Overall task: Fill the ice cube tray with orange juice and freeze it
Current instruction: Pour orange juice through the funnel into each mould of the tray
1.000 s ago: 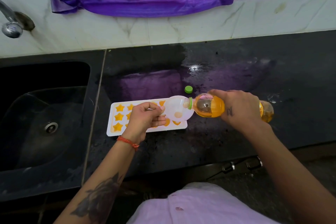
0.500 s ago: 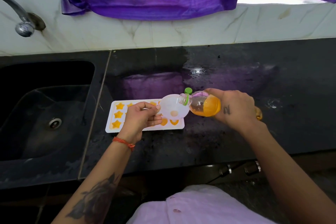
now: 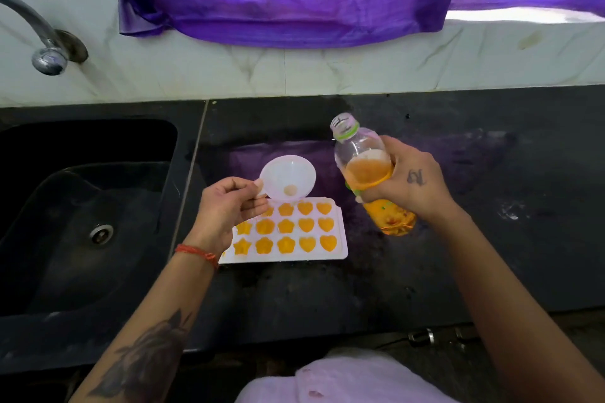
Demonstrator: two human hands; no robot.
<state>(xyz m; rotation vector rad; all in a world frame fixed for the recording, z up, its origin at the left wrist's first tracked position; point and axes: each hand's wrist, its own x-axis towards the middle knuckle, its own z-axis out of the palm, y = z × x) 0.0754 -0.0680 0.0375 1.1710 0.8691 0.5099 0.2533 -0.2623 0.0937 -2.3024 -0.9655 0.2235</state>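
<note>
My right hand (image 3: pixel 413 183) grips the bottle (image 3: pixel 370 170) upright beside the tray (image 3: pixel 340 232) to stop flow, left hand (image 3: pixel 229 206) pinches the funnel (image 3: pixel 288 180) over its far edge, cells look full.

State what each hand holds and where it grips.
Left hand pinches the white funnel by its rim tab; right hand grips the juice bottle around its middle.
</note>
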